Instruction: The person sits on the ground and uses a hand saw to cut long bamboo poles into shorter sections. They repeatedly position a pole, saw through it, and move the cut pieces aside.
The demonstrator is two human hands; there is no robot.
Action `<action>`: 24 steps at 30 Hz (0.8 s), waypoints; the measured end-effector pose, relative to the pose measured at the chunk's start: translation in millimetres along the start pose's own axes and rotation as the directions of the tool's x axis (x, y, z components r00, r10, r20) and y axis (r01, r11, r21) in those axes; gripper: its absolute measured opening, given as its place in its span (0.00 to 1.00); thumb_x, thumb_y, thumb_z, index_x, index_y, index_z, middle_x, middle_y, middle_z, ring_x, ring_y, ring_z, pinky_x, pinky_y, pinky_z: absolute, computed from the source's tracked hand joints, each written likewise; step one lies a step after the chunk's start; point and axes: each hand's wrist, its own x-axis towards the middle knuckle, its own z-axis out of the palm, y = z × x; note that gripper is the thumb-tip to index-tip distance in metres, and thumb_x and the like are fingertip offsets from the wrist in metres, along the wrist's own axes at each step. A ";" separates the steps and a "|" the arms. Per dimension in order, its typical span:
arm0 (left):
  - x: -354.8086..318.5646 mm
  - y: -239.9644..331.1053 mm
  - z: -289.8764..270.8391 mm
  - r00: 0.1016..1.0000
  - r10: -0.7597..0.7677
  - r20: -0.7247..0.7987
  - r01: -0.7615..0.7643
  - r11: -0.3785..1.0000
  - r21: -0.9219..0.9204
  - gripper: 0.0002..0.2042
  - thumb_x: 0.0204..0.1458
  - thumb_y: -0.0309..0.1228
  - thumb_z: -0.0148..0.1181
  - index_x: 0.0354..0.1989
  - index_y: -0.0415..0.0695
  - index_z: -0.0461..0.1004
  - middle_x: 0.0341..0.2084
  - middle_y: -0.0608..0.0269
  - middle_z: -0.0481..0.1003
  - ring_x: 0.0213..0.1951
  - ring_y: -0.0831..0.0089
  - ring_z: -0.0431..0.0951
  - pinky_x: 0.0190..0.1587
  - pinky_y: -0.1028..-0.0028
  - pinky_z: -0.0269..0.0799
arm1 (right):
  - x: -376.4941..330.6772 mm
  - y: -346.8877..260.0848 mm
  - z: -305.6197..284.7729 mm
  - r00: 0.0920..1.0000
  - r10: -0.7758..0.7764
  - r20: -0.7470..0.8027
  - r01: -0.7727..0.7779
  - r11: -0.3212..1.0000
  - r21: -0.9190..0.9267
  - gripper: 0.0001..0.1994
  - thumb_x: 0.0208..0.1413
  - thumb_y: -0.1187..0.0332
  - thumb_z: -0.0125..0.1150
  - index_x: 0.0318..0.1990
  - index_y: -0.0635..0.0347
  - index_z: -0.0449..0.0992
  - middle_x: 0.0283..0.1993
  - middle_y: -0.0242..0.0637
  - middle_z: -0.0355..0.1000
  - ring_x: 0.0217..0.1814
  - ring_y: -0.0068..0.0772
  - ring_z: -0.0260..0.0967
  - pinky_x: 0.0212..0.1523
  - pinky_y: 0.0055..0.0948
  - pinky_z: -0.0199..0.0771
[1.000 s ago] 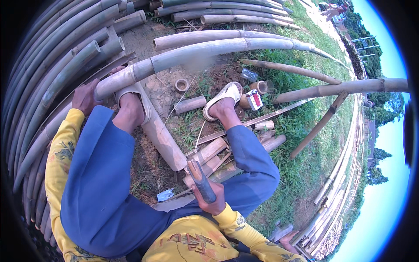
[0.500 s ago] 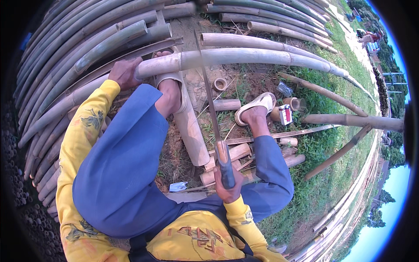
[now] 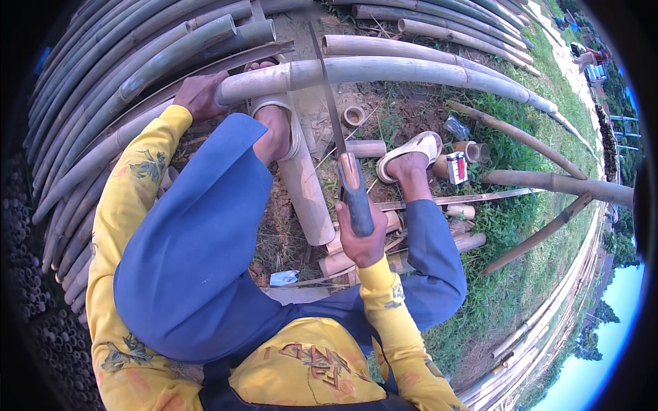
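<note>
A long pale bamboo pole [image 3: 384,70] lies crosswise in front of me, over a short thick bamboo length [image 3: 305,195]. My left hand [image 3: 200,96] is closed around the pole, left of my sandalled foot [image 3: 275,130], which is beside the pole. In my right hand [image 3: 363,240] is the dark handle of a handsaw [image 3: 332,103], my fingers wrapped round it. The saw's long narrow blade points away from me and crosses the pole just right of a node. How deep it sits in the bamboo I cannot tell.
Stacked bamboo poles [image 3: 130,75] fill the left, with more at the far side. A cut bamboo ring [image 3: 354,116], short offcuts [image 3: 339,262] and a red-and-white packet [image 3: 457,168] lie around my feet. A propped pole frame [image 3: 558,181] stands on grass at right.
My right hand has pushed the saw forward, away from me, so its handle is nearer the pole. My left hand keeps its grip on the pole. The view has shifted slightly.
</note>
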 end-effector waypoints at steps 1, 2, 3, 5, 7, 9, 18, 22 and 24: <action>8.5 -1.5 6.5 0.999 0.030 -0.022 -0.030 0.999 0.019 0.27 0.41 0.42 0.74 0.49 0.46 0.73 0.40 0.46 0.82 0.43 0.45 0.83 0.47 0.52 0.77 | -43.3 4.9 -9.0 0.989 -0.135 -0.063 0.130 0.989 -0.076 0.13 0.60 0.78 0.64 0.53 0.67 0.80 0.35 0.40 0.80 0.32 0.26 0.77 0.38 0.29 0.76; 12.0 -3.2 8.2 0.999 0.026 -0.034 -0.025 0.999 0.030 0.27 0.41 0.42 0.74 0.49 0.46 0.73 0.40 0.46 0.82 0.43 0.45 0.83 0.47 0.52 0.77 | -76.2 -0.1 -18.9 0.995 -0.081 -0.054 0.075 0.992 -0.100 0.16 0.59 0.79 0.64 0.55 0.68 0.79 0.35 0.40 0.80 0.33 0.28 0.78 0.39 0.28 0.76; 13.3 -3.1 9.7 0.999 0.024 -0.038 -0.022 0.999 0.036 0.28 0.40 0.42 0.74 0.49 0.45 0.73 0.40 0.46 0.82 0.43 0.45 0.83 0.47 0.52 0.77 | -108.4 -5.9 -28.2 0.999 -0.028 -0.043 0.022 0.992 -0.126 0.18 0.57 0.81 0.63 0.57 0.69 0.79 0.36 0.40 0.81 0.34 0.29 0.79 0.39 0.28 0.77; 3.9 2.6 6.6 0.996 0.027 -0.087 -0.024 0.999 0.042 0.29 0.40 0.42 0.75 0.50 0.44 0.72 0.39 0.44 0.82 0.42 0.44 0.83 0.47 0.52 0.77 | -112.3 -24.2 -41.2 1.000 0.009 -0.013 -0.011 0.984 -0.175 0.14 0.57 0.79 0.65 0.52 0.68 0.80 0.31 0.38 0.78 0.29 0.28 0.75 0.36 0.26 0.74; 8.2 -4.5 4.5 0.999 0.026 -0.020 -0.025 0.999 0.040 0.28 0.40 0.41 0.75 0.49 0.44 0.72 0.38 0.44 0.82 0.41 0.44 0.83 0.47 0.52 0.78 | -56.4 -35.7 -30.4 0.998 -0.011 -0.068 0.001 0.991 -0.136 0.10 0.58 0.77 0.67 0.47 0.67 0.80 0.28 0.37 0.76 0.27 0.25 0.72 0.33 0.25 0.72; 5.0 -8.6 8.3 0.997 0.036 -0.070 -0.035 0.999 0.027 0.28 0.40 0.41 0.75 0.48 0.45 0.72 0.38 0.46 0.82 0.42 0.44 0.83 0.46 0.52 0.78 | 18.5 -40.5 -7.7 0.997 -0.019 -0.072 0.021 0.999 0.032 0.07 0.58 0.73 0.69 0.41 0.66 0.79 0.25 0.38 0.74 0.25 0.24 0.67 0.31 0.28 0.71; 15.4 -4.3 2.0 0.999 0.030 -0.014 -0.030 1.000 0.000 0.28 0.41 0.42 0.74 0.50 0.45 0.72 0.39 0.47 0.82 0.44 0.45 0.83 0.48 0.52 0.78 | -92.4 2.1 -18.8 0.990 0.110 -0.084 -0.109 0.994 0.021 0.15 0.57 0.78 0.68 0.52 0.66 0.80 0.31 0.32 0.78 0.28 0.18 0.70 0.34 0.23 0.73; 12.5 -4.7 1.2 1.000 0.016 -0.012 -0.016 1.000 0.016 0.28 0.41 0.41 0.73 0.50 0.45 0.73 0.39 0.46 0.82 0.42 0.44 0.83 0.47 0.52 0.78 | -67.8 -20.3 -31.3 0.990 -0.101 -0.094 0.087 0.986 -0.139 0.13 0.55 0.77 0.69 0.49 0.66 0.81 0.31 0.39 0.78 0.26 0.30 0.78 0.32 0.29 0.76; 9.1 -3.6 2.3 1.000 0.016 0.005 -0.016 1.000 -0.007 0.27 0.41 0.40 0.73 0.51 0.46 0.73 0.39 0.46 0.82 0.43 0.44 0.82 0.48 0.52 0.78 | 13.0 -34.6 -12.6 0.997 -0.013 -0.072 0.011 0.999 -0.031 0.06 0.58 0.74 0.69 0.40 0.66 0.80 0.26 0.42 0.75 0.24 0.29 0.73 0.31 0.31 0.73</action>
